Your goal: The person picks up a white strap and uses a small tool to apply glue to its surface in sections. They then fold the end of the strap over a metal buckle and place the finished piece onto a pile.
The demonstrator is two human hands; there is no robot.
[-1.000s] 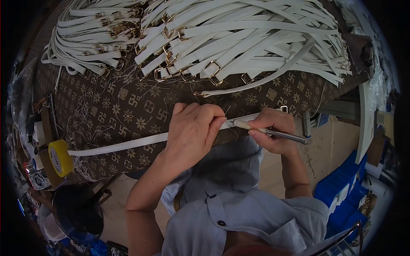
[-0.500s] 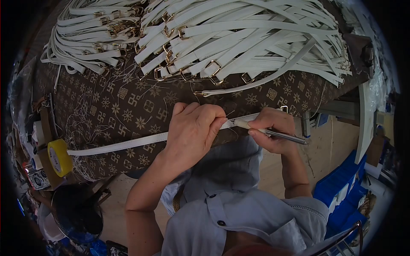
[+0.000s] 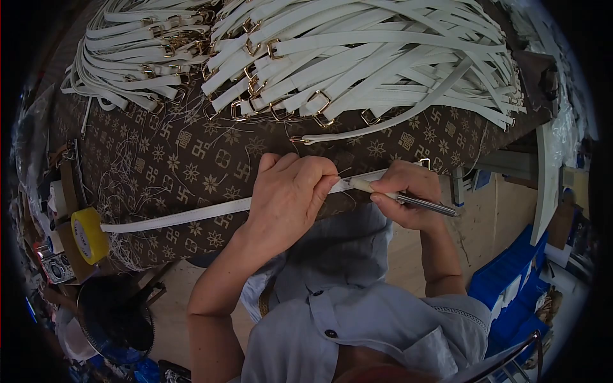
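Observation:
A narrow white stitched strap [image 3: 185,218] with a metal buckle [image 3: 424,163] at its right end lies across the patterned cloth. My left hand [image 3: 287,191] is closed on the strap near its middle, thumb and forefinger pinched together. A short thread end sticks up by those fingertips. My right hand [image 3: 412,191] grips a pen-like tool with a silver barrel [image 3: 429,205] and a pale front part [image 3: 362,185]. The tool's tip meets the strap, or lies just above it, close beside the left fingertips; actual contact is too small to tell.
Piles of white straps [image 3: 357,57] with gold-coloured buckles cover the back of the brown patterned cloth [image 3: 211,159]. Loose thread clippings [image 3: 128,191] lie at left. A yellow tape roll [image 3: 89,236] stands at the left edge. Blue bins [image 3: 511,287] sit low at right.

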